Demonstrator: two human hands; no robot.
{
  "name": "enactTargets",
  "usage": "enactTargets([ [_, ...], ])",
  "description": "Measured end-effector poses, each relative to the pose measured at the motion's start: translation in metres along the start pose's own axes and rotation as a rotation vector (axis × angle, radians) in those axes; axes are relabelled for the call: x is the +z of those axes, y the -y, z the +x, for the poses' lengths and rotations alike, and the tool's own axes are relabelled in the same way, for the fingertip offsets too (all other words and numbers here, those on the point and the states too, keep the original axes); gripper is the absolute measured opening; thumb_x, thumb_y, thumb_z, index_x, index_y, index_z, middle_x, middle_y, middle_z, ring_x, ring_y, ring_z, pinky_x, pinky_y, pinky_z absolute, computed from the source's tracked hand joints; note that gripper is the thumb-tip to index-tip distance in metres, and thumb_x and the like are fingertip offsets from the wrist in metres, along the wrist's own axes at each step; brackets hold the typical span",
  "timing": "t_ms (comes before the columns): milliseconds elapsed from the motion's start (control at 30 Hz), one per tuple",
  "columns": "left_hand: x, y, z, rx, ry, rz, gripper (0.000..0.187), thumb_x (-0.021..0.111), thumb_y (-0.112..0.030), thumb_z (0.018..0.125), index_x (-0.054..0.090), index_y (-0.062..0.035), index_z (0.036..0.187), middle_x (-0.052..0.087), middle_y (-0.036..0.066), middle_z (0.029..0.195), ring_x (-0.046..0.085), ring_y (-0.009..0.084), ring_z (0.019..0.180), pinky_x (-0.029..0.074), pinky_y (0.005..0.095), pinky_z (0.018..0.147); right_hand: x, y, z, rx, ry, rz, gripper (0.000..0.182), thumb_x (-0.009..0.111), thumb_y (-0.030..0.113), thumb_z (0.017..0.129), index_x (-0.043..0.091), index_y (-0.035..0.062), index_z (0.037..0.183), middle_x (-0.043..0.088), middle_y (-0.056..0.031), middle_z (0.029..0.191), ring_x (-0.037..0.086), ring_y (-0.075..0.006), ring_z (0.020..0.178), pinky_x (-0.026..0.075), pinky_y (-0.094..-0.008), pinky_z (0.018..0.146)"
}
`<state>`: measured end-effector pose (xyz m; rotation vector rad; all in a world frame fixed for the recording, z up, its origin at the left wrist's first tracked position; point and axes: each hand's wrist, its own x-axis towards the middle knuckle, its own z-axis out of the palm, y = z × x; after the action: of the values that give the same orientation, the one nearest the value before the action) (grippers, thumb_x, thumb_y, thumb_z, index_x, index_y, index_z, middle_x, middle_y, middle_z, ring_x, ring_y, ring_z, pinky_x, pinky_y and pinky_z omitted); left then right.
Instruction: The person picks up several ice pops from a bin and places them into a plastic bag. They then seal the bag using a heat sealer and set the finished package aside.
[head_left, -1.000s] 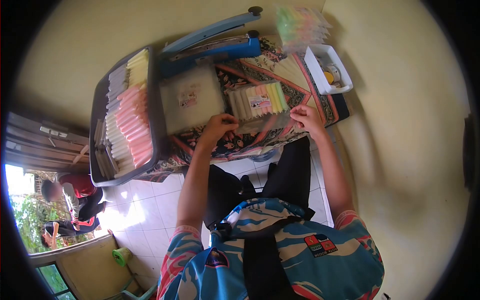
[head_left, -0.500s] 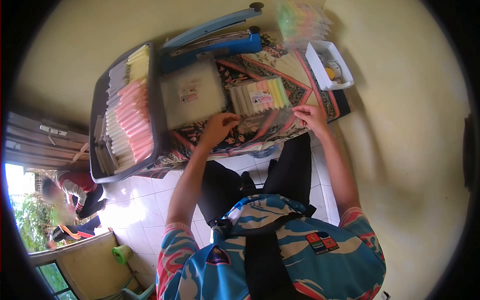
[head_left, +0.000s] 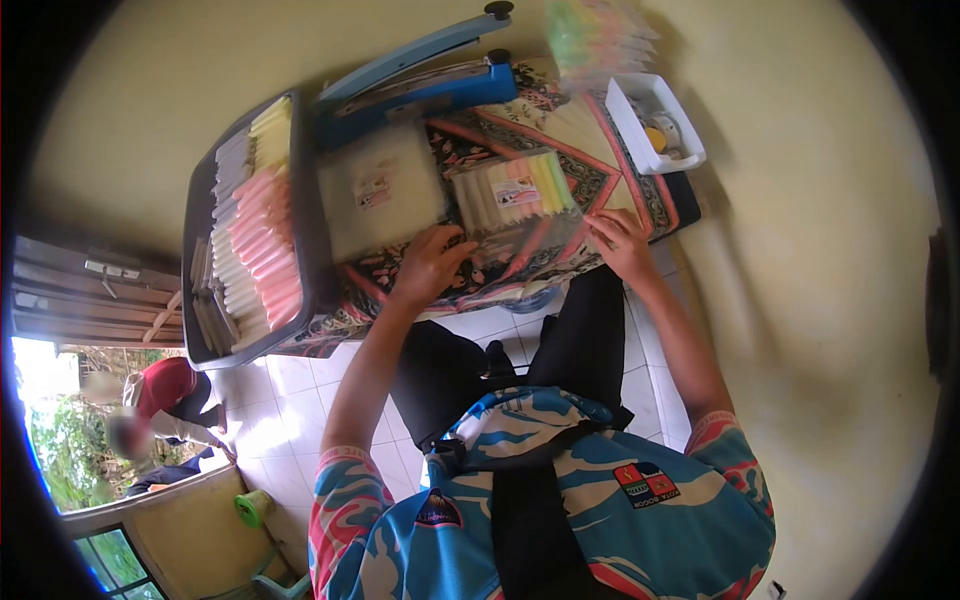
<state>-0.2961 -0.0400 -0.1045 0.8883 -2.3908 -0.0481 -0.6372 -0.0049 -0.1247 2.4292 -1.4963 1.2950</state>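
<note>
A clear plastic bag (head_left: 515, 190) lies flat on the patterned cloth, filled with a row of slim sticks in grey, pink, yellow and green and bearing a printed label. Its loose transparent end points towards me. My left hand (head_left: 430, 265) has its fingers curled at the near left corner of that end. On the near right corner, the thumb and fingers of my right hand (head_left: 617, 243) pinch the film. Left of the filled bag rests a stack of flat clear bags (head_left: 385, 190) with a similar label.
A dark tray (head_left: 312, 200) of wrapped pink, white, grey and yellow sticks stands at left. Behind are a blue heat sealer (head_left: 420, 105) with its arm raised, filled bags (head_left: 600, 40) and a white box (head_left: 655, 120) of small items. Another person (head_left: 170, 390) bends near the doorway.
Both hands stay at the bag's near corners, with the right fingers slightly more drawn in. The view has shifted a little. By the doorway, the other person has changed posture.
</note>
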Motion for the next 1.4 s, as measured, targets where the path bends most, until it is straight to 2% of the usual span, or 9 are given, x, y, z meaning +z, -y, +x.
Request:
enactTargets([
  [300,0.002,0.005,0.002,0.099,-0.003,0.019,0.035,0.063,-0.003,0.060,0.069,-0.0113,0.094,0.060,0.008,0.097,0.058,0.0263,0.091,0.047,0.0359,0.080,0.012,-0.008,0.004,-0.047,-0.007,-0.035,0.034,0.069,0.002,0.069,0.067,0.0123,0.101,0.058,-0.0042,0.093,0.057,-0.0223,0.080,0.048,-0.0349,0.073],
  [600,0.006,0.011,0.003,0.116,-0.030,-0.029,0.026,0.065,-0.001,0.067,0.067,-0.0076,0.092,0.062,0.006,0.108,0.058,0.0256,0.100,0.047,0.0366,0.086,0.014,-0.015,0.006,-0.003,0.013,0.047,0.035,0.068,-0.002,0.065,0.071,0.0137,0.096,0.061,-0.0042,0.094,0.058,-0.0223,0.082,0.048,-0.0336,0.074],
  [1000,0.004,0.009,0.006,0.130,-0.003,-0.008,0.029,0.066,0.000,0.066,0.068,-0.0087,0.093,0.062,0.006,0.107,0.057,0.0254,0.100,0.047,0.0368,0.085,0.014,-0.011,0.010,-0.053,-0.010,-0.025,0.036,0.068,-0.002,0.065,0.071,0.0147,0.097,0.062,-0.0021,0.091,0.058,-0.0213,0.080,0.048,-0.0330,0.073],
  [1400,0.007,0.016,0.006,0.056,-0.008,-0.202,0.021,0.068,-0.001,0.068,0.068,-0.0055,0.089,0.065,0.005,0.107,0.057,0.0255,0.105,0.047,0.0358,0.089,0.017,-0.017,0.008,-0.038,-0.023,0.008,0.032,0.067,-0.001,0.066,0.071,0.0137,0.094,0.062,-0.0034,0.088,0.059,-0.0220,0.080,0.047,-0.0337,0.074],
])
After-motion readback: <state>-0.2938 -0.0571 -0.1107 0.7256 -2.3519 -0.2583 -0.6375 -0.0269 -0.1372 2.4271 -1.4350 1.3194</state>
